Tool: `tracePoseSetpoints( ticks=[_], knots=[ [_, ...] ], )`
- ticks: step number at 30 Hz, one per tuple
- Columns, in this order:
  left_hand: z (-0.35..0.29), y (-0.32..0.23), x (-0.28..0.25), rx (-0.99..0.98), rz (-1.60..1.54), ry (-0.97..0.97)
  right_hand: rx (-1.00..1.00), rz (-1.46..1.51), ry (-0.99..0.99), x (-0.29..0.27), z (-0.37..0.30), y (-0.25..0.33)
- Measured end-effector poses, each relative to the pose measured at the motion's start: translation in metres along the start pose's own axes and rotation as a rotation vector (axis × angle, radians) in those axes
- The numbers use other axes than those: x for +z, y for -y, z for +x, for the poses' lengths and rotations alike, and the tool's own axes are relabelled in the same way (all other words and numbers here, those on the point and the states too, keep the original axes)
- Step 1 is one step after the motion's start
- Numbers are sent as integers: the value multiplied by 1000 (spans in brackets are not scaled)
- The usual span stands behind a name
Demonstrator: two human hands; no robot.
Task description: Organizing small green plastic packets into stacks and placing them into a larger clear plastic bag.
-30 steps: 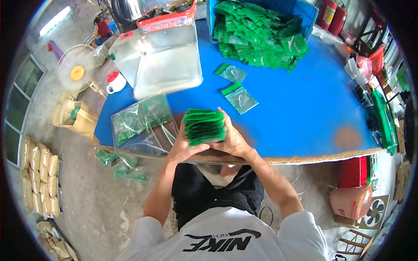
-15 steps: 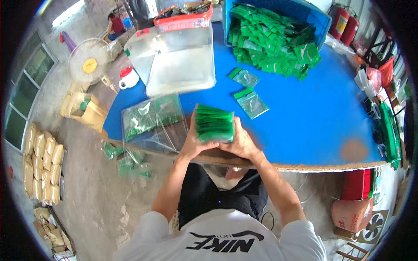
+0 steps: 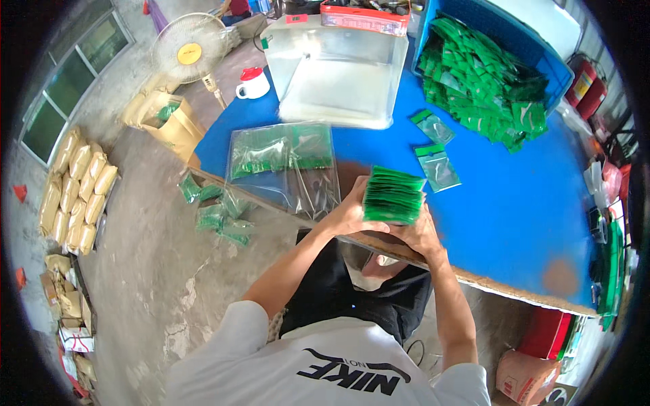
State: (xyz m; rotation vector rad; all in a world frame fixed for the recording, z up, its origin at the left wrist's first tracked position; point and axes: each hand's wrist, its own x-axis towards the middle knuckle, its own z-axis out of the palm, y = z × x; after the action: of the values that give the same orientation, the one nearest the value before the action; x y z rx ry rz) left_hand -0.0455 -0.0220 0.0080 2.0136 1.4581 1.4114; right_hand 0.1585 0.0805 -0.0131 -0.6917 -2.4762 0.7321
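Observation:
Between my two hands is a thick stack of small green packets (image 3: 394, 196), held over the front edge of the blue table (image 3: 501, 223). My left hand (image 3: 348, 214) is closed around the stack's left side. From the right and below, my right hand (image 3: 421, 234) presses against it; some fingers are hidden behind the packets. To the left lies a large clear plastic bag (image 3: 315, 183) with rows of green packets inside. Two flat clear packets with green tops, an upper one (image 3: 433, 126) and a lower one (image 3: 440, 170), rest beyond my right hand.
A blue crate (image 3: 538, 51), tipped toward me, spills green packets (image 3: 477, 81) at the far right. Clear plastic sheets (image 3: 338, 91), a red-rimmed tub (image 3: 365, 20) and a red-and-white mug (image 3: 253, 84) stand farther back. Filled green packets (image 3: 220, 216) lie low, left of the table edge.
The view has turned, so the table and surroundings sit farther right and tilted. Both hands still hold the stack near the table edge.

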Motion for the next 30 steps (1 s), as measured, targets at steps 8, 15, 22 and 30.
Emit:
tracePoseSetpoints(
  ticks=[8, 15, 22, 30],
  knots=[
    [-33, -15, -13, -432, -1061, -37, 434, 959, 56, -42, -13, 55],
    [-27, -44, -19, -631, -1195, -7, 629, 1977, 653, 7, -36, 115],
    [-18, -67, -44, -201, -1614, -115, 510, 1486, 157, -52, -32, 106],
    [-40, -68, -13, -733, -939, -277, 307, 819, -36, -21, -33, 96]
  ],
)
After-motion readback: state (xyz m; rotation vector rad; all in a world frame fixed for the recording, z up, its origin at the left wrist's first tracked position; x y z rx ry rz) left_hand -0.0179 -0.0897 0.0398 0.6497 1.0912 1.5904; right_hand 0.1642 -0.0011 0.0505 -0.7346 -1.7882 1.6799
